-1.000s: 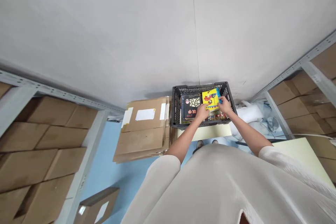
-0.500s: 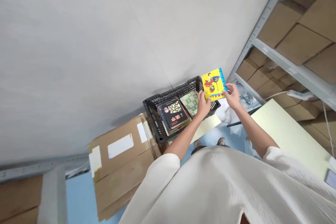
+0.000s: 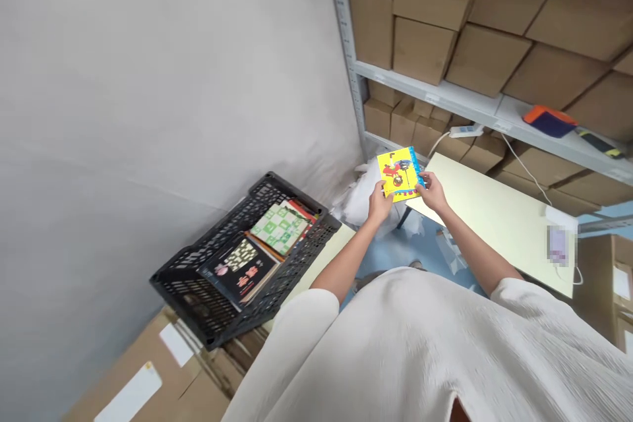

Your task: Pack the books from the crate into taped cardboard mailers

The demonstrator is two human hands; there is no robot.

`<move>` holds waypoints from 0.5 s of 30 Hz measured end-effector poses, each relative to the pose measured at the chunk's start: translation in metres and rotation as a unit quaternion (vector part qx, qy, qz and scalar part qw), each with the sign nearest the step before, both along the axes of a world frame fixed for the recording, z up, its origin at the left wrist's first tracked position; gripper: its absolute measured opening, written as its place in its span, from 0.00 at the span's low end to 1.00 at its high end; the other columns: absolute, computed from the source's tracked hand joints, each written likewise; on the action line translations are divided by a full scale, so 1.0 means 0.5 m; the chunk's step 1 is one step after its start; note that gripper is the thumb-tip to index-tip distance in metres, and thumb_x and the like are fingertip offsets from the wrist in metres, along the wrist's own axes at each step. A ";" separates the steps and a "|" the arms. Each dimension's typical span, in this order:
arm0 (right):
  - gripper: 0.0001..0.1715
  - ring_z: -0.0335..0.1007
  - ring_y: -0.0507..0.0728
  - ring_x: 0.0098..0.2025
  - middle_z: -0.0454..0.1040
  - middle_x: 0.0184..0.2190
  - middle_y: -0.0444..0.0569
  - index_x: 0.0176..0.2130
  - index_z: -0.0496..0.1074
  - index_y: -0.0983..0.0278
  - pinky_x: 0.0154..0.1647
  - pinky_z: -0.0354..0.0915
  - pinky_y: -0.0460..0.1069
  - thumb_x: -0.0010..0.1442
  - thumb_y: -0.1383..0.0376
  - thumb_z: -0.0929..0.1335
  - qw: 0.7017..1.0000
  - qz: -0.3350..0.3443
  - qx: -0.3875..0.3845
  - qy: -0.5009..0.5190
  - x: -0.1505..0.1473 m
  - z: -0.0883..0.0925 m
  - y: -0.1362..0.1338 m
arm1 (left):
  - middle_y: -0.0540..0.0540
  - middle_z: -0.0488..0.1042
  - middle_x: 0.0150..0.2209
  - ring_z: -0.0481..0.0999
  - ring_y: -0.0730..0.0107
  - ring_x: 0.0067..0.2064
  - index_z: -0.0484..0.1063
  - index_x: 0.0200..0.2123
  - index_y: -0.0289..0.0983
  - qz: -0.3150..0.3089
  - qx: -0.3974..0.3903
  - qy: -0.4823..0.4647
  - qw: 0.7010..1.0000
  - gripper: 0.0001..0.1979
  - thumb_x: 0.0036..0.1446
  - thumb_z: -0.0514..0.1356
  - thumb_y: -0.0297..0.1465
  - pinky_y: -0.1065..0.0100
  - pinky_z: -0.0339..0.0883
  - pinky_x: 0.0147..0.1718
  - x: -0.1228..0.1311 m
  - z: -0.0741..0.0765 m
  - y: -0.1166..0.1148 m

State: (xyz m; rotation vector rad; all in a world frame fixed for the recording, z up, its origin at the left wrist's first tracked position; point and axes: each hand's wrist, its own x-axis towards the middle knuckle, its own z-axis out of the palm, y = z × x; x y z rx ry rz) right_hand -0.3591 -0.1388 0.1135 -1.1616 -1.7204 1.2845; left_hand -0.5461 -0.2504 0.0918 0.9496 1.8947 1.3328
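A yellow book (image 3: 397, 171) with a blue edge strip and a red cartoon figure on its cover is held up in front of me. My left hand (image 3: 380, 203) grips its lower left corner. On the opposite side, my right hand (image 3: 432, 191) pinches the blue edge near the lower right. To the left stands a black plastic crate (image 3: 182, 277) of open mesh. Inside it lie two stacks: a black-covered book (image 3: 242, 269) tops one, and a green-and-white checkered book (image 3: 281, 227) tops the other.
Right of me is a pale yellow table (image 3: 475, 211). Metal shelving (image 3: 420, 82) full of cardboard boxes (image 3: 425, 49) lines the far side. A power strip (image 3: 465, 131) hangs by the shelf. Flattened cardboard (image 3: 143, 369) leans at lower left. White plastic bags (image 3: 366, 198) lie beyond the crate.
My view has swung right, towards the shelving and table. Both hands have carried the yellow book away from above the crate, which now sits farther left in view.
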 end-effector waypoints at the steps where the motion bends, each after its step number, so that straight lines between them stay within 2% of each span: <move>1: 0.28 0.80 0.64 0.50 0.81 0.56 0.55 0.54 0.69 0.56 0.48 0.81 0.60 0.58 0.49 0.72 1.000 -0.012 -0.008 -0.019 0.041 -0.012 0.014 | 0.41 0.81 0.56 0.83 0.58 0.51 0.71 0.62 0.43 -0.014 -0.014 -0.005 1.000 0.28 0.60 0.71 0.25 0.56 0.80 0.54 0.032 -0.012 0.024; 5: 0.24 0.79 0.63 0.47 0.83 0.53 0.53 0.53 0.69 0.55 0.47 0.79 0.59 0.58 0.53 0.70 0.992 -0.049 -0.030 -0.115 0.189 -0.050 0.054 | 0.44 0.81 0.50 0.83 0.62 0.45 0.71 0.58 0.43 -0.068 -0.074 -0.013 0.995 0.30 0.55 0.75 0.26 0.60 0.80 0.49 0.147 -0.061 0.104; 8: 0.19 0.78 0.63 0.45 0.83 0.51 0.52 0.50 0.69 0.56 0.49 0.77 0.60 0.58 0.57 0.69 0.979 -0.063 -0.039 -0.189 0.272 -0.074 0.071 | 0.45 0.81 0.48 0.83 0.62 0.45 0.70 0.57 0.42 -0.111 -0.120 -0.006 0.987 0.29 0.54 0.74 0.24 0.62 0.79 0.47 0.217 -0.089 0.149; 11: 0.16 0.78 0.63 0.45 0.82 0.50 0.51 0.48 0.70 0.56 0.52 0.76 0.59 0.58 0.61 0.68 0.966 -0.071 -0.058 -0.241 0.328 -0.103 0.082 | 0.45 0.81 0.48 0.83 0.61 0.47 0.68 0.58 0.42 -0.159 -0.158 0.024 0.974 0.29 0.56 0.72 0.23 0.63 0.77 0.47 0.268 -0.113 0.184; 15: 0.16 0.78 0.63 0.49 0.81 0.52 0.52 0.48 0.72 0.57 0.56 0.75 0.59 0.59 0.65 0.68 0.950 -0.089 -0.077 -0.289 0.368 -0.144 0.096 | 0.46 0.80 0.48 0.83 0.61 0.49 0.67 0.59 0.44 -0.214 -0.213 0.068 0.951 0.30 0.57 0.72 0.25 0.63 0.75 0.49 0.307 -0.152 0.223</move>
